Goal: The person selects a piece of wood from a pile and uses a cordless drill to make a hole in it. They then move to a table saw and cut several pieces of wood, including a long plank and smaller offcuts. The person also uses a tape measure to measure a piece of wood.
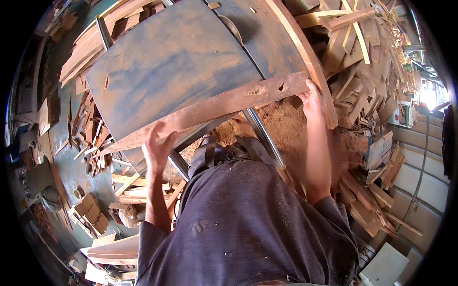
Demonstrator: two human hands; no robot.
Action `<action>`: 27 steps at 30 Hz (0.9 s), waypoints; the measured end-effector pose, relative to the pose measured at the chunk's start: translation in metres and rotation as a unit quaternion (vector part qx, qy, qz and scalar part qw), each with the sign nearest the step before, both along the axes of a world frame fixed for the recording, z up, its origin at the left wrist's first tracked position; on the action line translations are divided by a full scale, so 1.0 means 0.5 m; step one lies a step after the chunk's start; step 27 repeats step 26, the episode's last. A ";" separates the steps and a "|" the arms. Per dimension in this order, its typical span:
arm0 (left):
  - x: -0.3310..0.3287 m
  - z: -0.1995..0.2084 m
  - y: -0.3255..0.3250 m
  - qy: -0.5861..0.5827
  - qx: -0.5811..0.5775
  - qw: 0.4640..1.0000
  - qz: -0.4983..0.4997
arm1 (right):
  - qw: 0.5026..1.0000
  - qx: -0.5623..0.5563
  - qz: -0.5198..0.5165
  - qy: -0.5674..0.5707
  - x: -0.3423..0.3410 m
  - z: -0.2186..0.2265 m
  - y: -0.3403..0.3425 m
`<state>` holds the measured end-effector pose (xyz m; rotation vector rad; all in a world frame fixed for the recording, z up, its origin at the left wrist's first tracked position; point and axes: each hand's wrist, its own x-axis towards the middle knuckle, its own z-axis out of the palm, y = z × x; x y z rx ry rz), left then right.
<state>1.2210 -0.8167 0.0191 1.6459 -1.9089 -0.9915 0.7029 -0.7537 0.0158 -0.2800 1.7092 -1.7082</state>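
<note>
A long reddish-brown wooden board (214, 106) lies across the near side of a saw table (162, 62), slanting up to the right. It has a rough edge and a dark knot hole near its right end. My right hand (311, 97) grips that end, thumb on top. Toward the tapering left end, my left hand (159, 145) is on the board's near edge, its fingers over the wood and slightly blurred, the thumb apart. Beyond the board, a round saw blade (232, 30) stands out of a slot in the table.
A curved wooden rail (310, 57) borders the table on the right. Metal bars (262, 136) run toward me at the near side, above sawdust (286, 128). Scrap wood (355, 71) is heaped at right; more offcuts (90, 128) and stacked strips (89, 214) lie at left.
</note>
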 end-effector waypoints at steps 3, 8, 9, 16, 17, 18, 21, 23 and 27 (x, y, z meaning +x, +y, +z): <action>0.020 -0.019 -0.075 -0.118 -0.161 0.971 -0.135 | 0.999 -0.004 -0.008 -0.038 -0.005 -0.007 -0.001; -0.023 0.001 -0.138 -0.158 0.035 0.953 -0.255 | 0.995 -0.078 0.014 -0.063 -0.001 -0.002 0.000; -0.037 0.001 -0.150 -0.162 0.091 0.943 -0.275 | 0.993 -0.096 0.014 -0.060 0.003 0.003 0.004; -0.055 -0.009 -0.192 -0.178 0.171 0.920 -0.303 | 0.931 -0.296 0.137 -0.161 0.007 0.067 -0.009; -0.061 -0.002 -0.191 -0.201 0.176 0.912 -0.311 | 0.917 -0.323 0.143 -0.185 0.009 0.070 -0.011; -0.062 0.005 -0.175 -0.209 0.117 0.921 -0.307 | 0.901 -0.349 0.140 -0.218 0.010 0.070 -0.015; -0.061 -0.006 -0.119 -0.224 0.053 0.945 -0.233 | 0.905 -0.345 0.167 -0.184 0.025 0.091 -0.031; -0.062 -0.030 -0.101 -0.219 -0.009 0.954 -0.204 | 0.947 -0.247 0.137 -0.154 0.023 0.093 -0.037; -0.074 -0.047 -0.075 -0.222 -0.048 0.960 -0.166 | 0.970 -0.101 0.137 -0.176 0.017 0.098 -0.039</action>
